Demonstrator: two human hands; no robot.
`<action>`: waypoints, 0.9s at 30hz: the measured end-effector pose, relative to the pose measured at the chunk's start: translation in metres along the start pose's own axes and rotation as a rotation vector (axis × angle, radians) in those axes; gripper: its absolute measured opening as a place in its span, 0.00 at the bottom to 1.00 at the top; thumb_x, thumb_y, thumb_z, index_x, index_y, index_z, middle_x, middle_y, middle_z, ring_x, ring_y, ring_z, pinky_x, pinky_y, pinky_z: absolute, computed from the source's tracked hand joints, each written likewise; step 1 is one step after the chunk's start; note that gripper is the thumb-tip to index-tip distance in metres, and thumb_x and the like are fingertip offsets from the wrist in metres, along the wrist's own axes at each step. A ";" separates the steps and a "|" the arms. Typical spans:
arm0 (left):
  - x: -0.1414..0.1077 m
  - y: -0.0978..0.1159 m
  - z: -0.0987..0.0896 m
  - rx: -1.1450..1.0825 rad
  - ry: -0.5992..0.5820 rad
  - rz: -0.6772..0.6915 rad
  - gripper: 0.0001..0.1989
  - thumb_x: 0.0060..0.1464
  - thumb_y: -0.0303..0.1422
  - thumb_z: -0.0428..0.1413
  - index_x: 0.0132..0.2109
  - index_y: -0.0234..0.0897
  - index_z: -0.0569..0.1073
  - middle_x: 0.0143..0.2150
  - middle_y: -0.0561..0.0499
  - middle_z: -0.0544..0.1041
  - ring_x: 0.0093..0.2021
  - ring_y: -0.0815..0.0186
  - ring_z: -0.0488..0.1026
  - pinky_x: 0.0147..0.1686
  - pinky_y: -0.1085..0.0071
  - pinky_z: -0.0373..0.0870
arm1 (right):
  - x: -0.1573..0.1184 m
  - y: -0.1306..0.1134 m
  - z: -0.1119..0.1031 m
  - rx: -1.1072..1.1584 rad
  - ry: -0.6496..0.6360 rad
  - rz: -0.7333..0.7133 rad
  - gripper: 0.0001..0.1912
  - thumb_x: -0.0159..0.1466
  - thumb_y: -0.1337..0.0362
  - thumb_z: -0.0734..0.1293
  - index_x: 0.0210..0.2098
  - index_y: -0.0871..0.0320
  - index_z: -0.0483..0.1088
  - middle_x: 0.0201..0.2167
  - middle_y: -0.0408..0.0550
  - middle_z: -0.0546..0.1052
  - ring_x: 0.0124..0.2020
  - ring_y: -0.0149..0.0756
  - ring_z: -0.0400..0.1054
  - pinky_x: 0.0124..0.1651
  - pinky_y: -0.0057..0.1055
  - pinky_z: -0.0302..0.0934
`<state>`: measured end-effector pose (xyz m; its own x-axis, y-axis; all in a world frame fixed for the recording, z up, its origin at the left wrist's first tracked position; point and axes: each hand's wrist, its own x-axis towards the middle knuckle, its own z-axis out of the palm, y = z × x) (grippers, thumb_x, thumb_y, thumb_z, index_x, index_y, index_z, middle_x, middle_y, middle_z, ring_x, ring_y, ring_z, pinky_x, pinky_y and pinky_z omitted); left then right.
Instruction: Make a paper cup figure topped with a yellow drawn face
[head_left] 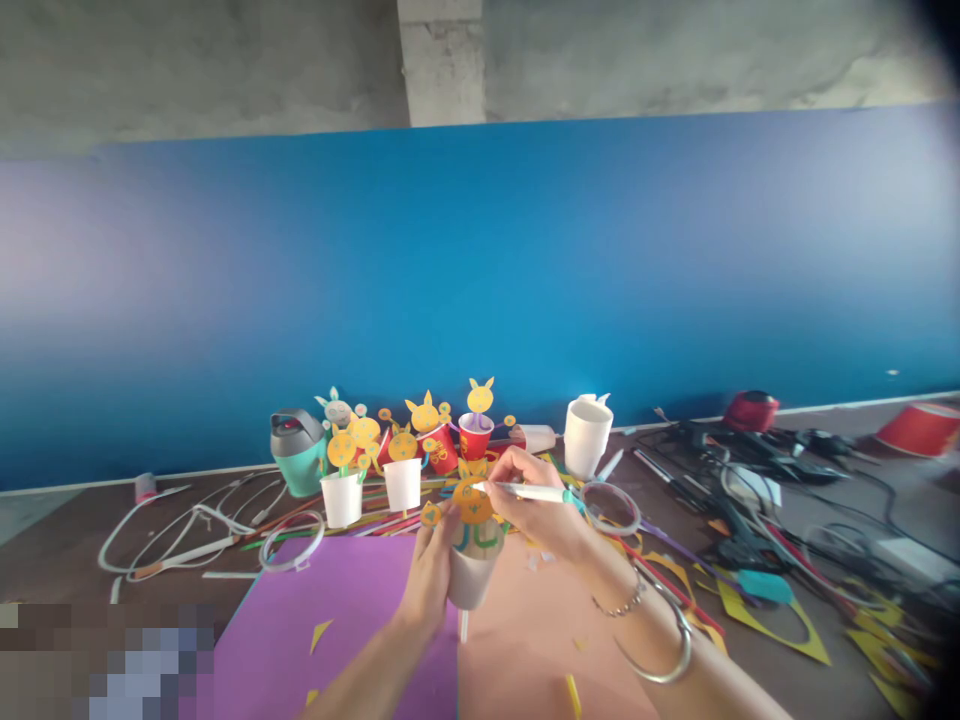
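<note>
My left hand [431,565] is wrapped around the side of a white paper cup [471,580], just above the middle of the paper sheets. An orange paper cat face [474,503] with drawn features rises from the cup, and green and blue curved pieces show below it. A white stick pokes out under the cup. In my right hand [536,495] is a white marker [529,491], pinched between the fingers, its tip at the orange face. A small round orange paper piece [430,514] sits beside my left fingers.
Finished-looking cup puppets stand behind, in white cups [343,500] and red cups [475,437]. A teal container [298,460] and stacked white cups [587,437] flank them. Purple paper [337,620] and peach paper [555,630] lie in front. Tape rolls [611,508], cables and yellow scraps [780,625] spread around.
</note>
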<state>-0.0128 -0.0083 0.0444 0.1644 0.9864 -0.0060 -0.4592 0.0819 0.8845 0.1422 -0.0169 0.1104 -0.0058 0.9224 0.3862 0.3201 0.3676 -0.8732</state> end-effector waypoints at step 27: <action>0.000 -0.005 -0.004 0.046 0.012 0.019 0.21 0.53 0.45 0.59 0.49 0.38 0.77 0.49 0.45 0.79 0.53 0.52 0.72 0.54 0.60 0.64 | -0.001 -0.001 -0.001 0.053 0.002 -0.010 0.10 0.60 0.57 0.65 0.29 0.57 0.65 0.21 0.41 0.70 0.21 0.28 0.61 0.22 0.24 0.54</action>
<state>-0.0136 -0.0079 0.0381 0.1458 0.9893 0.0059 -0.4216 0.0567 0.9050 0.1424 -0.0183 0.1112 -0.0068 0.9186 0.3951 0.2690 0.3822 -0.8841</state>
